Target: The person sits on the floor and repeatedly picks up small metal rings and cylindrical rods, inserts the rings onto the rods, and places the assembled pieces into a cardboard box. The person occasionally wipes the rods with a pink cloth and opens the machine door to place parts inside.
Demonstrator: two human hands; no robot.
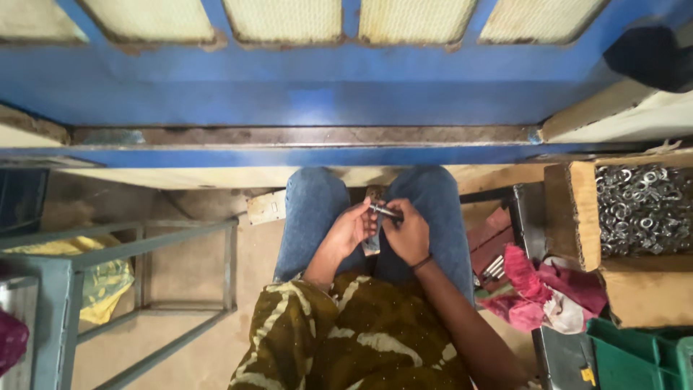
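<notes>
Seated person, both hands over the lap between the knees: left hand [351, 230] and right hand [406, 232] each have a closed grip on one small metal rod [385, 211], left fingers on its left end, right fingers on its right end, rod roughly level and too small to tell more. To the right a cardboard box [570, 213] holds shiny metal rings [642, 208], with a pink rag [538, 289] beside it and a green crate [635, 357] at the lower corner. A grey metal frame [144, 245] stands left on the floor with a yellow bag [108, 278] behind it, blue door [303, 97] ahead.
</notes>
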